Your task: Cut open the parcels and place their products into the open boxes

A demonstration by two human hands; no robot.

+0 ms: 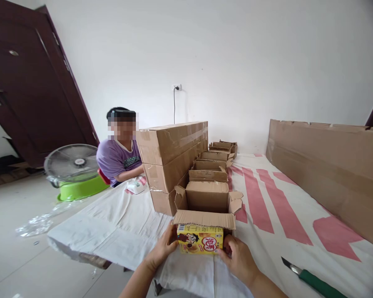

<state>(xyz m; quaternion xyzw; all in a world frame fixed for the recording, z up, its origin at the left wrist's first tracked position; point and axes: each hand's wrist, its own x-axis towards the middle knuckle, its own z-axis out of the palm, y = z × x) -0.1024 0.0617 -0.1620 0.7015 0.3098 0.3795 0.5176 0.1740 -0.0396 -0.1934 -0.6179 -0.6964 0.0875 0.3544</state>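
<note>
Mostly yellow box [200, 239], cartoon-printed, perhaps cardboard

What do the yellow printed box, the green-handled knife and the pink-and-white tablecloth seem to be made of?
Yellow printed box: probably thin, smooth cardboard; flat face, crisp edges.
Green-handled knife: silvery glint near the blade suggests metal; handle perhaps plastic, evenly coloured.
Pink-and-white tablecloth: matte, likely fabric; soft wrinkles.

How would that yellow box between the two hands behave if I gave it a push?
The yellow box is probably fairly stiff, as its printed face looks flat and its edges straight. With those flat sides, it would likely slide rather than roll. It looks like thin card, so a hard push might dent it.
</note>
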